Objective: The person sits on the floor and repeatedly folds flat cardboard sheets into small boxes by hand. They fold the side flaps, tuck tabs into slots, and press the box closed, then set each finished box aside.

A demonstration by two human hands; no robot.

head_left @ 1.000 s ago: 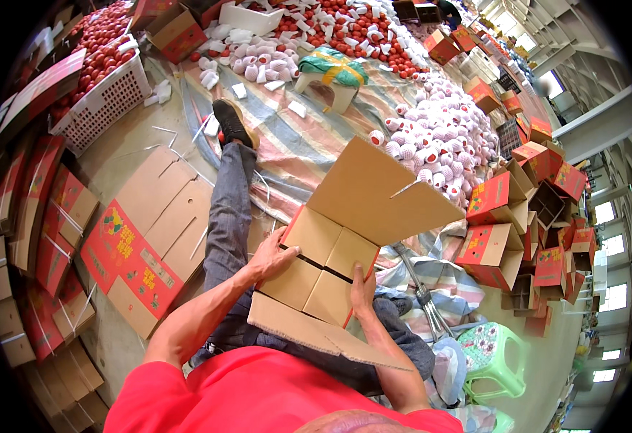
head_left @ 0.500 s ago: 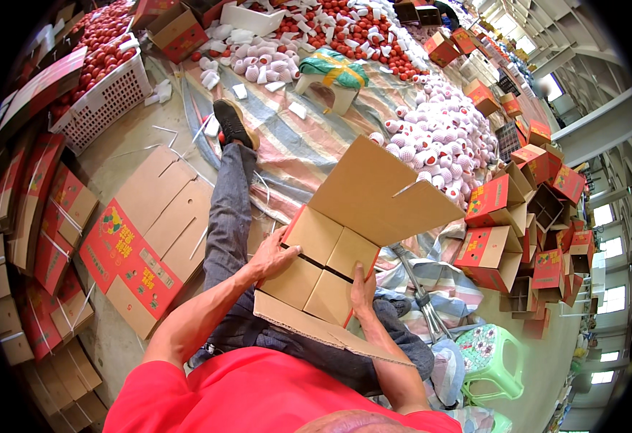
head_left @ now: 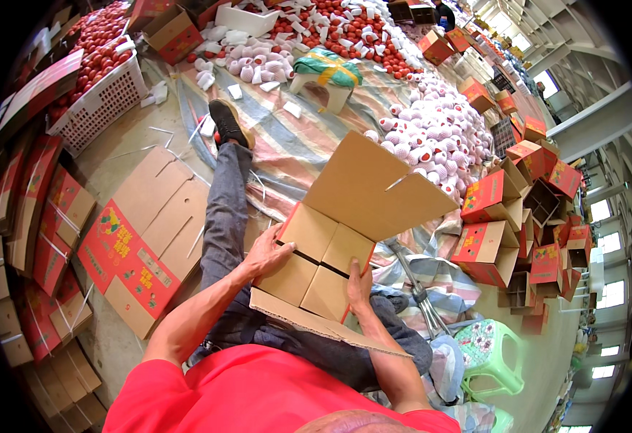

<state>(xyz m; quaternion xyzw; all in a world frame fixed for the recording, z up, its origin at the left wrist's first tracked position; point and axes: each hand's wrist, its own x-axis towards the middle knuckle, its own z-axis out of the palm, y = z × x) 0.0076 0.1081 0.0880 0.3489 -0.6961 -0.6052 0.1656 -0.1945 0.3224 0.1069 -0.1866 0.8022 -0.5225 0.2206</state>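
Striped tarp point(head_left: 280, 160) ahead; cardboard carton point(head_left: 341, 249) clasped between half-curled left hand point(head_left: 267, 252), right hand point(head_left: 359, 284); could be buckled by over-squeezing.

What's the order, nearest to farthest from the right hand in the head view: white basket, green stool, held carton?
1. Held carton: touching the right hand.
2. Green stool: lower right.
3. White basket: far upper left.

Room over the carton point(head_left: 341, 249) is free between the left hand point(head_left: 268, 256) and the right hand point(head_left: 359, 285). A tall far flap point(head_left: 377, 184) bars the way toward the right edge of the striped tarp point(head_left: 294, 155) (wrapped fruit point(head_left: 438, 133) is heaped there too). Left of that flap, bare tarp leaves passage to the outstretched leg point(head_left: 227, 198) at the left edge.
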